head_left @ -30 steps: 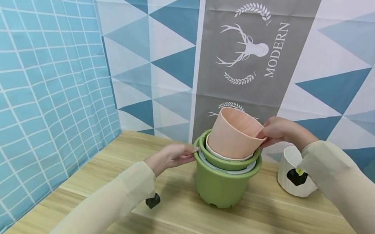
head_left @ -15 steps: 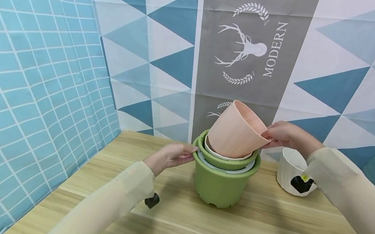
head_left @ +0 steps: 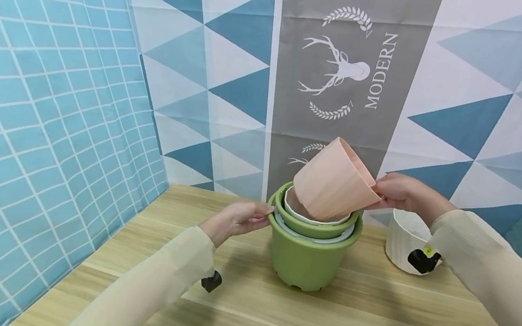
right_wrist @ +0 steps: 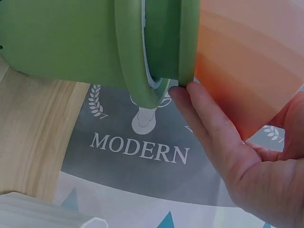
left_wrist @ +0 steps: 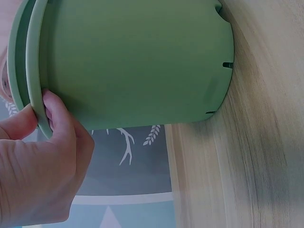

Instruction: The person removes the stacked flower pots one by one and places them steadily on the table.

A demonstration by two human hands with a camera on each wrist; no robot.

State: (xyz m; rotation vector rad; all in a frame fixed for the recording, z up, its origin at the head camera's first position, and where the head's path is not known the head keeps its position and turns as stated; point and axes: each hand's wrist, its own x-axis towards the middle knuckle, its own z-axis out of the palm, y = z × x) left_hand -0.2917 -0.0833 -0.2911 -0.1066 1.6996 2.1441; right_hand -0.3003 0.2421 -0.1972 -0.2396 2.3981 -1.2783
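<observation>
A large green flowerpot (head_left: 305,263) stands upright on the wooden table with a grey-white rim and a second green pot (head_left: 316,229) nested inside. Within these sits a white-rimmed pot (head_left: 291,205). My left hand (head_left: 243,218) pinches the outer green rim at its left side, thumb above and fingers beneath, as the left wrist view also shows. My right hand (head_left: 401,192) pinches the rim of a pink flowerpot (head_left: 337,182), which tilts to the right, its bottom still in the white-rimmed pot. In the right wrist view, two fingertips (right_wrist: 194,89) of that hand reach the inner green rim.
A white ribbed pot (head_left: 408,241) stands at the right, partly behind the right sleeve. A printed cloth (head_left: 346,108) hangs close behind the pots, and a blue checked cloth (head_left: 51,121) runs along the left edge of the wooden table (head_left: 290,324).
The pink pot has tipped further to the right and its base has risen within the white-rimmed pot. My right hand has shifted slightly right and down with it; my left hand has stayed put.
</observation>
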